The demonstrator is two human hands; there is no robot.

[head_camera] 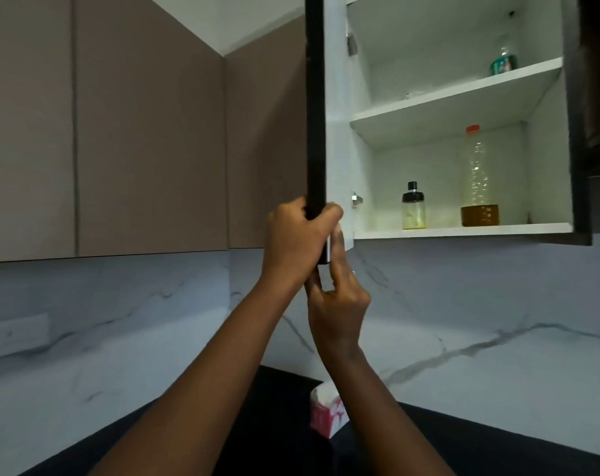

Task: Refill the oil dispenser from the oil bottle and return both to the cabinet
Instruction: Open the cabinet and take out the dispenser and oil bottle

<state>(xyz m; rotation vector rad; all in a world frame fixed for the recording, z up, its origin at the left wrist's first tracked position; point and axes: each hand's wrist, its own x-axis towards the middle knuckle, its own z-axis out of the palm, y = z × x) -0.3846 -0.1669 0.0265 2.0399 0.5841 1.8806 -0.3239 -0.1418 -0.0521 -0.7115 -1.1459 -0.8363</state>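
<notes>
The wall cabinet stands open, its dark door (pixel 315 108) seen edge-on. My left hand (pixel 296 238) grips the door's lower edge, fingers curled round it. Just below, my right hand (pixel 338 304) holds the door's bottom corner between thumb and fingers. On the lower shelf (pixel 463 230) stands a small glass oil dispenser (pixel 413 209) with a black cap, nearly without oil. To its right stands a tall clear oil bottle (pixel 478 180) with a red cap and amber oil at its bottom. Both stand upright and apart from my hands.
A small bottle with a green label (pixel 504 60) stands on the upper shelf (pixel 456 94). Closed taupe cabinets (pixel 102 125) fill the left. A marble backsplash (pixel 463 321) runs behind a dark counter (pixel 278 424), where a pink and white carton (pixel 326 412) sits. A wall socket (pixel 16 333) is at left.
</notes>
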